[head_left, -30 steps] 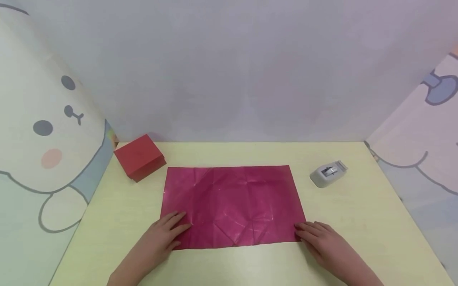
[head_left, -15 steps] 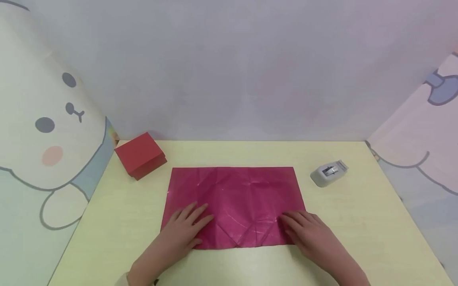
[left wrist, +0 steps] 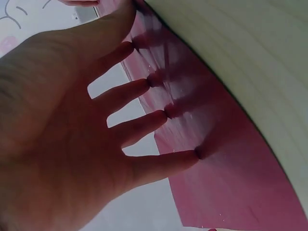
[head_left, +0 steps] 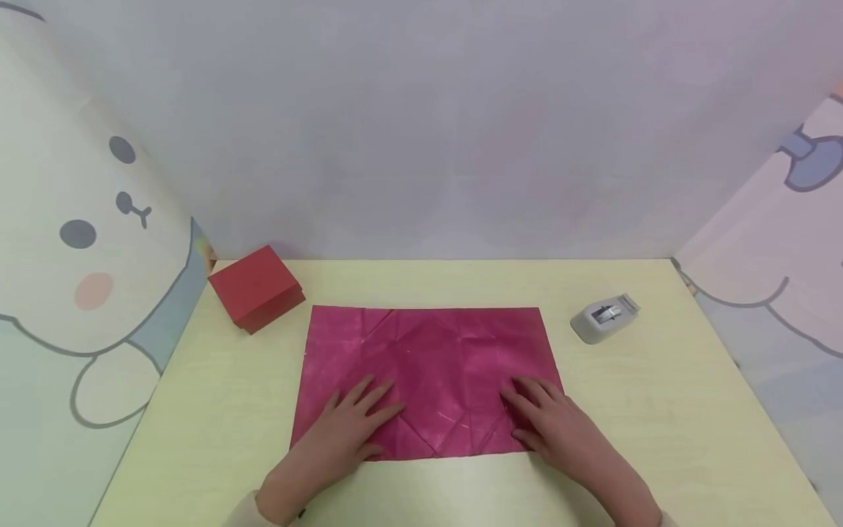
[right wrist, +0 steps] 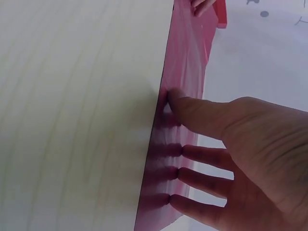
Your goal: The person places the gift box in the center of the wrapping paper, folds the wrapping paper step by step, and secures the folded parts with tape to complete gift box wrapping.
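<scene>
Smoothing the sheet [head_left: 431, 359], apparently: left hand [head_left: 339, 438] and right hand [head_left: 558, 432], unclenched, touch its near half; next likely needs even pressure.

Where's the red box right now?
In the head view, the red box sits on the table near its far left corner, left of the pink sheet.

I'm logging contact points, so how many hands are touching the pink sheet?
2. The left hand rests on the left half of the sheet, the right hand on its right half, both toward the near edge. No other hand is in view.
</scene>
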`<action>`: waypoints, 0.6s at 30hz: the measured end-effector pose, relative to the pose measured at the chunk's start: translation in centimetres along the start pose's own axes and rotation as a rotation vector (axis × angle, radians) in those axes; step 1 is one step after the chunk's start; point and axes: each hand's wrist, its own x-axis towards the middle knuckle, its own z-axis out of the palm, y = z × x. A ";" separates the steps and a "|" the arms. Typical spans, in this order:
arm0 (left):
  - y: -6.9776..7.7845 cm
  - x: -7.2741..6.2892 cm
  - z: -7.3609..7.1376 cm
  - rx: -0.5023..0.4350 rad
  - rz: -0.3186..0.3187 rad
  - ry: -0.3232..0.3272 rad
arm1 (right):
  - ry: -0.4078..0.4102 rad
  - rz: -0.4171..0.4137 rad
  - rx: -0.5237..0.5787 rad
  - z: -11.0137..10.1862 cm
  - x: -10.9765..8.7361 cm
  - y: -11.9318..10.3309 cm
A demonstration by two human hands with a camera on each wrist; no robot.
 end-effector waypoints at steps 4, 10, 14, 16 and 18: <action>-0.3 -0.3 0.0 -0.007 -0.022 0.014 | 0.017 -0.002 0.018 0.0 0.1 0.0; -1.2 -0.8 -0.3 -0.023 -0.067 0.023 | 0.021 0.013 0.044 -0.2 0.0 0.0; -1.8 -1.1 -0.3 -0.012 -0.082 0.048 | 0.029 0.004 0.036 -0.2 0.0 0.1; -2.1 -1.3 -0.4 -0.008 -0.087 0.057 | 0.025 0.006 0.032 -0.1 0.0 0.2; -2.4 -1.3 -0.4 -0.007 -0.093 0.056 | 0.015 0.017 0.035 0.0 0.0 0.3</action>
